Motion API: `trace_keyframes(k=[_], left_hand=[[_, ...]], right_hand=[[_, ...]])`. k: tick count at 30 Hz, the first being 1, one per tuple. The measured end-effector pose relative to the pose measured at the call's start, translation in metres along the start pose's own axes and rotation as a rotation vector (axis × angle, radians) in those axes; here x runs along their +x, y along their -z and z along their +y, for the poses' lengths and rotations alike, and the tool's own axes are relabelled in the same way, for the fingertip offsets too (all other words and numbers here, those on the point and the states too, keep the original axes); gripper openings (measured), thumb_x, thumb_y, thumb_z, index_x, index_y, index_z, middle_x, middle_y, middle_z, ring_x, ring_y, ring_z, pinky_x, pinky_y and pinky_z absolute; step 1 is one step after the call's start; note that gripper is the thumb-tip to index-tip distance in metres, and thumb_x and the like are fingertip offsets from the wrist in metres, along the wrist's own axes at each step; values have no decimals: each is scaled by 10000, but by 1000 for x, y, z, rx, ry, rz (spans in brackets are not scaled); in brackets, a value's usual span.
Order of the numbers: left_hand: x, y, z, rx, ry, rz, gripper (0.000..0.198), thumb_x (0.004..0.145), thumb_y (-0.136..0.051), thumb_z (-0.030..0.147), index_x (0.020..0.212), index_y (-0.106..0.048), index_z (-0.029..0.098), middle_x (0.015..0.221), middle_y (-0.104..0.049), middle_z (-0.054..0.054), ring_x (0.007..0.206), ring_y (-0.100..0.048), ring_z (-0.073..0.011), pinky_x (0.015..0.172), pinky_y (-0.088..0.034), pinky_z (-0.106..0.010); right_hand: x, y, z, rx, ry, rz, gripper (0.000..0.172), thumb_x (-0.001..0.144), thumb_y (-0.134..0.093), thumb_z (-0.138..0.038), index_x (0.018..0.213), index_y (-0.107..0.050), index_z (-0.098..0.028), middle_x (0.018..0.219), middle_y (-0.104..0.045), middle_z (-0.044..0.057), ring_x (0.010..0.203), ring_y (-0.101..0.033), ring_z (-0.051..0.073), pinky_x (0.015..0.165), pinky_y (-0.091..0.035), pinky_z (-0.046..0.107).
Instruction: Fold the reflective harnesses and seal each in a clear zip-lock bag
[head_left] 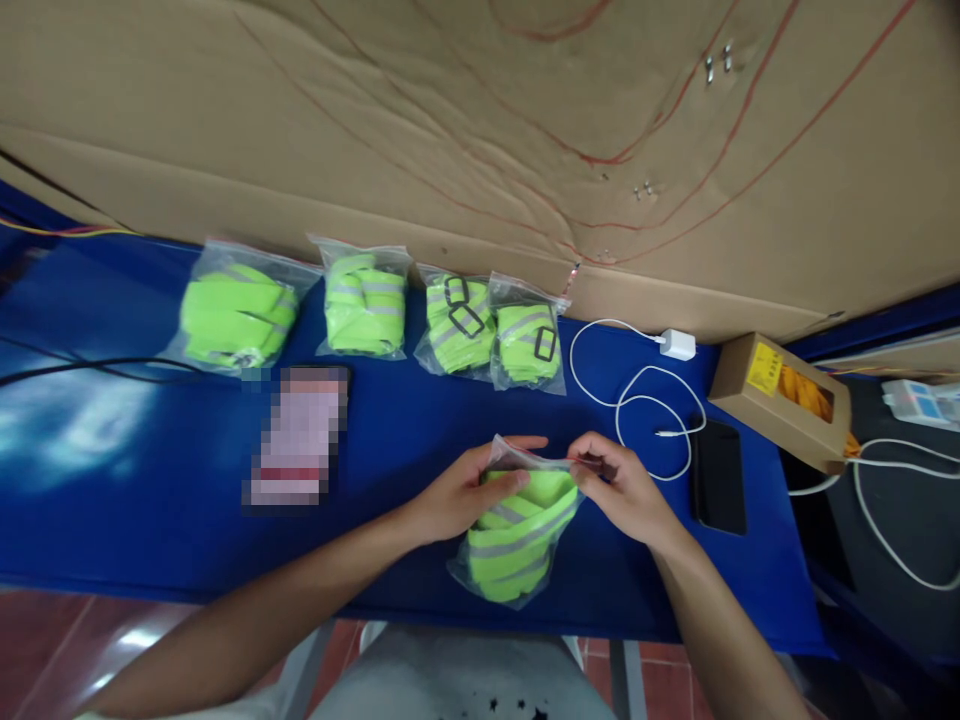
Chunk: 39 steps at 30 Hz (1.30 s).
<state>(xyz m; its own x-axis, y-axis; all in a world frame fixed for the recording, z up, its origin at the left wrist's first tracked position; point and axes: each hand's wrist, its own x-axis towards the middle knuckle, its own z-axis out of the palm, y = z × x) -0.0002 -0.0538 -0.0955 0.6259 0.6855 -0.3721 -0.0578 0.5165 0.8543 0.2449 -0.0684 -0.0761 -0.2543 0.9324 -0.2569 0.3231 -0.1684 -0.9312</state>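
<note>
A clear zip bag (517,545) with a folded neon-yellow reflective strap inside lies in front of me, its mouth turned away from me. My left hand (476,490) grips the bag's upper left, thumb on the front and fingers behind. At the right end of the zip edge, my right hand (611,485) pinches the plastic between thumb and fingers. Behind stand similar filled bags in a row: one at far left (236,315), a second bag (365,305), a third bag (459,322) with dark buckles showing, and a fourth bag (528,335) with one buckle.
On the blue tabletop (405,430) a blurred-out phone (300,435) lies left. To the right are a white charger (677,345) with coiled cable, a dark phone (718,475) and a cardboard box (780,400) holding something orange. A cardboard wall (375,130) with red wires rises behind.
</note>
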Motion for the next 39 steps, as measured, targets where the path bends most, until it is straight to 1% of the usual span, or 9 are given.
trace_keyframes(k=[3, 7, 12, 14, 19, 24, 29, 33, 39], left_hand=[[-1, 2, 0, 56, -31, -26, 572, 945, -715, 482, 1440, -599, 221, 1138, -732, -72, 887, -667, -160, 761, -557, -269], [-4, 4, 2, 42, -20, -138, 570, 962, -706, 463, 1466, -583, 228, 1223, -742, -89, 1016, -684, -192, 904, -524, -310], [-8, 3, -6, -26, 77, -244, 753, 1003, -639, 494, 1643, -317, 263, 1296, -709, -110, 1165, -663, -249, 1026, -486, -402], [-8, 3, -9, 19, 86, -217, 792, 1021, -597, 518, 1674, -218, 277, 1295, -699, -103, 1161, -653, -248, 1042, -470, -419], [-9, 4, -8, 218, 39, -177, 787, 1037, -555, 528, 1680, -199, 246, 1432, -615, -109, 1292, -564, -260, 1174, -363, -451], [-10, 6, -4, 219, 38, -286, 803, 1036, -565, 511, 1686, -160, 269, 1553, -547, -111, 1400, -516, -280, 1235, -311, -485], [-11, 5, -9, 284, 44, -340, 833, 1018, -587, 528, 1685, -144, 296, 1752, -198, -61, 1608, -238, -289, 1320, -138, -504], [-10, 3, -11, 314, 48, -314, 844, 1017, -585, 537, 1685, -136, 284, 1746, -187, -78, 1609, -239, -300, 1319, -157, -524], [-10, 5, -7, 307, 15, -413, 861, 1011, -583, 563, 1687, -127, 286, 1759, -98, -73, 1629, -164, -298, 1325, -132, -528]], right_hand=[[-1, 7, -3, 50, -13, -77, 163, 933, -667, -321, 860, -655, -175, 742, -602, -18, 664, -523, 94, 620, -393, 216], [-4, 17, -4, 158, -146, -287, 333, 956, -676, -467, 843, -711, -156, 703, -632, -4, 607, -521, 82, 572, -380, 205], [-6, 16, -7, 176, -198, -514, 332, 870, -790, -472, 1012, -773, -172, 788, -733, 28, 655, -637, 115, 622, -477, 219], [-6, 12, -7, 110, -179, -522, 314, 862, -799, -437, 1043, -777, -180, 778, -739, 24, 657, -650, 122, 622, -486, 220], [-7, 8, -1, -8, -142, -367, 151, 896, -726, -303, 921, -759, -158, 691, -696, -1, 605, -613, 101, 562, -434, 193], [-5, 9, -1, 55, -149, -449, 247, 944, -702, -404, 926, -751, -162, 754, -738, 22, 662, -673, 127, 621, -511, 222], [-3, 0, -4, 80, -135, -410, 300, 972, -667, -470, 973, -746, -181, 794, -745, 22, 669, -680, 121, 588, -510, 215], [-3, -6, -1, 182, -190, -425, 321, 905, -752, -490, 946, -744, -171, 714, -703, 0, 608, -640, 101, 523, -472, 189], [-3, -7, 7, 321, -279, -540, 333, 873, -787, -469, 992, -728, -163, 722, -699, -3, 582, -637, 95, 512, -486, 187]])
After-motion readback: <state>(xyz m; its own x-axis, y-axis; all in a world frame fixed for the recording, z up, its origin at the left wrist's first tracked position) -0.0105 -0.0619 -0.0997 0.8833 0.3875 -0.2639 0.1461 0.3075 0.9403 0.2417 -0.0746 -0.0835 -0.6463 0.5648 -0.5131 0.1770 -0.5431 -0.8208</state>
